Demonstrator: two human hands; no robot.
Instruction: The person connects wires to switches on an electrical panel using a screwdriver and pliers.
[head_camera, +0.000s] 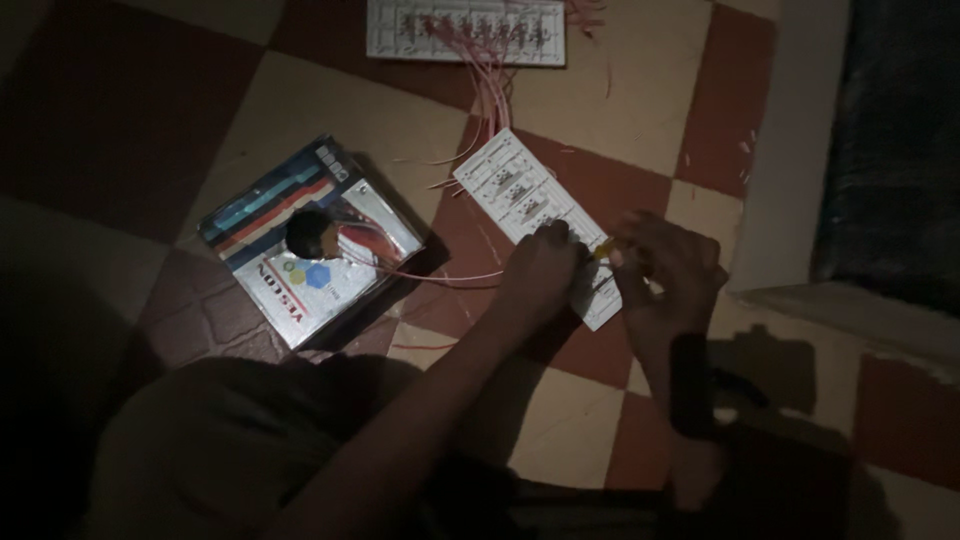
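Hands meet over a white switch plate (535, 215) lying mid-floor on checkered tiles (620, 70): left hand (540, 270) presses it, fingers curled; right hand (665, 275) pinches a small yellow-tipped tool (603, 250). Printed box (310, 240) lies leftward.

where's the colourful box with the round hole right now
In the head view, the box lies flat on the checkered floor, left of the white strip board that both hands work on, thin pink wires running from it toward them.
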